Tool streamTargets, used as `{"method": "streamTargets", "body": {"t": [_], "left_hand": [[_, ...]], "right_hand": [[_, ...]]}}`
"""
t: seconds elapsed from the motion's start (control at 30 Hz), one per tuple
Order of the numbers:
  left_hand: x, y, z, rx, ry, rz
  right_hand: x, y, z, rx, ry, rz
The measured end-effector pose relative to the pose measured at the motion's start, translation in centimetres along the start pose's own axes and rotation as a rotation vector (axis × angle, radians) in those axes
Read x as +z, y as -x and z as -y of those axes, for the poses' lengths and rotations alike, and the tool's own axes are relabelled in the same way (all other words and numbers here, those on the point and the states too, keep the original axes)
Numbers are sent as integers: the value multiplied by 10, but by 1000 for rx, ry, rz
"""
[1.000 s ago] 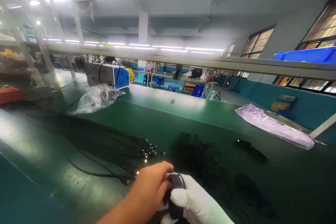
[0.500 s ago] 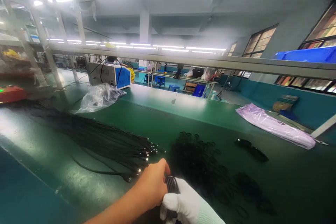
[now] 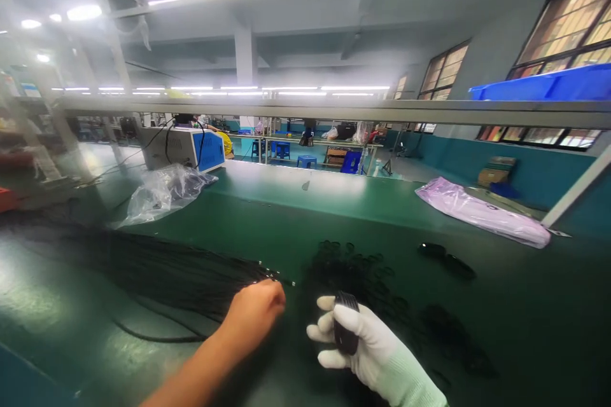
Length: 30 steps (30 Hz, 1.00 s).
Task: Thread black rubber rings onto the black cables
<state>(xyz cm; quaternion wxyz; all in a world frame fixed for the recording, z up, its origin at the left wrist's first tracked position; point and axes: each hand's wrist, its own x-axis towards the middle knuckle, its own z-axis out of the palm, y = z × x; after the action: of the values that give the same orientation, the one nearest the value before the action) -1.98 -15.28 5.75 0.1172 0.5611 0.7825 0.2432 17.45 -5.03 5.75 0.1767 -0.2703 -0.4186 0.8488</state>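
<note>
My left hand (image 3: pixel 258 305), bare, is closed beside the connector ends of a bundle of black cables (image 3: pixel 167 267) on the green table. Its fingertips face away, so whatever they pinch is hidden. In my right hand (image 3: pixel 372 343), which wears a white glove, a small black oblong piece (image 3: pixel 346 324) stands roughly upright with ridges round its upper end. The thumb presses its near side, with the other fingers curled behind and spread to the left. Just beyond this hand lies a pile of black rings (image 3: pixel 348 273), dark and partly blurred.
Two black oblong pieces (image 3: pixel 446 261) lie right of the pile. A pink plastic-wrapped package (image 3: pixel 482 213) rests at the table's far right. Clear plastic film (image 3: pixel 167 194) lies by a blue and grey machine (image 3: pixel 186 147) at back left. A metal rail (image 3: pixel 310 111) crosses above.
My hands have parted. The left, earlier touching the ridged piece, has moved left to the cable ends; the right has moved right, still holding the piece. The view has shifted somewhat right.
</note>
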Motion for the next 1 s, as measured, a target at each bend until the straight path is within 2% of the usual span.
{"method": "streamTargets", "body": {"t": [0.17, 0.23, 0.33, 0.43, 0.53, 0.6, 0.63, 0.73, 0.8, 0.87, 0.93, 1.0], "left_hand": [[32, -24, -9, 37, -80, 98], [38, -29, -10, 34, -85, 127], [30, -31, -8, 2, -39, 134], [16, -24, -9, -9, 75, 160], [15, -13, -20, 6, 402, 238], [22, -6, -30, -9, 574, 219], [27, -3, -34, -19, 583, 183], [42, 4, -39, -37, 421, 62], [49, 6, -36, -42, 394, -4], [50, 9, -33, -56, 544, -21], [45, 15, -33, -72, 911, 59], [34, 22, -36, -50, 1339, 208]], "right_hand": [[-5, -3, -3, 21, -11, 15], [-4, -4, -7, 19, -24, 34], [-1, -3, -9, -25, -15, 8], [6, -5, -9, -130, 58, -113], [14, -12, -16, -241, 150, -191], [17, -20, -24, -275, 229, -212], [18, -24, -28, -279, 277, -241], [18, -29, -35, -242, 267, -334], [15, -26, -35, -212, 40, -265], [12, -18, -32, -117, -216, -75], [7, -10, -30, -19, -344, 144], [3, -5, -28, -7, -321, 293]]}}
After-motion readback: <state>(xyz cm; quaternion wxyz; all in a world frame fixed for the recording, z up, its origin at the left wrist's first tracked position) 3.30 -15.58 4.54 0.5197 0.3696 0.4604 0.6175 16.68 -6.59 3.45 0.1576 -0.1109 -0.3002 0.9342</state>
